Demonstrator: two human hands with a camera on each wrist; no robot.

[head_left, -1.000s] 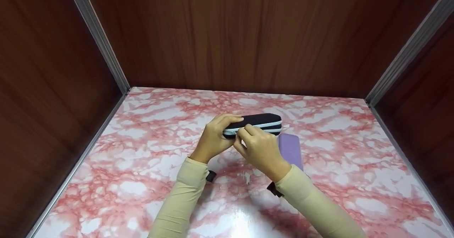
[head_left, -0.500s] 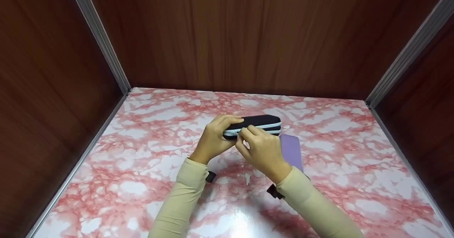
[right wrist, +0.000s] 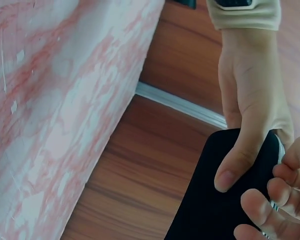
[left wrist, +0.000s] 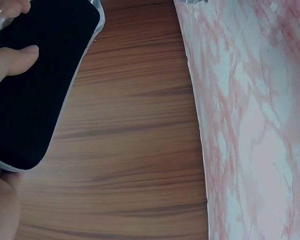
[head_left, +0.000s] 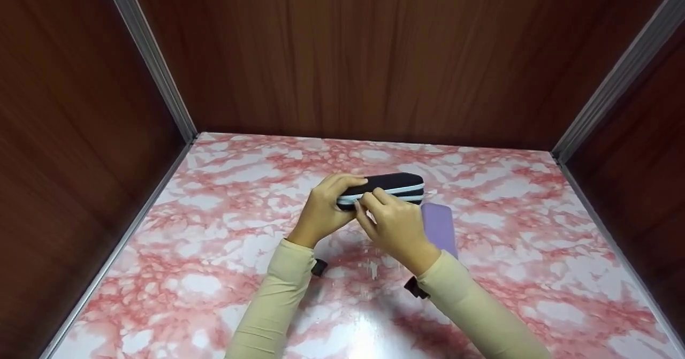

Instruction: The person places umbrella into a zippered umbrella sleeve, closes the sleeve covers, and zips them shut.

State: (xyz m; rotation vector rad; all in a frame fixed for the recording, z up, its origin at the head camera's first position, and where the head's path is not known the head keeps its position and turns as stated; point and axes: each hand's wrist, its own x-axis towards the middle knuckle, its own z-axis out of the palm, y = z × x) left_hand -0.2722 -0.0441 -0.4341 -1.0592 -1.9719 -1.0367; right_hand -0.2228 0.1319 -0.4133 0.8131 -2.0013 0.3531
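A black zippered pouch (head_left: 396,181), shaped like a pencil case with two pale blue zipper bands, is held up over the table. Its left end is gripped by my left hand (head_left: 327,204), thumb lying across the black top. My right hand (head_left: 393,220) is at the front side, thumb and index finger pinched together at the zipper near the left end; the pull itself is hidden by the fingertips. In the right wrist view, curled right-hand fingers (right wrist: 257,205) lie along the pouch's zipper edge. The left wrist view shows the pouch's flat black face (left wrist: 40,95) under the left thumb.
A purple rectangular case (head_left: 439,228) lies on the table beside the right wrist, partly covered by the forearm. The pink-and-white marbled table (head_left: 241,214) is enclosed by brown wood-grain panels (head_left: 342,54) at the back and both sides.
Over the last second the pouch and both hands have stayed nearly in place. The right fingertips have shifted only slightly along the zipper.
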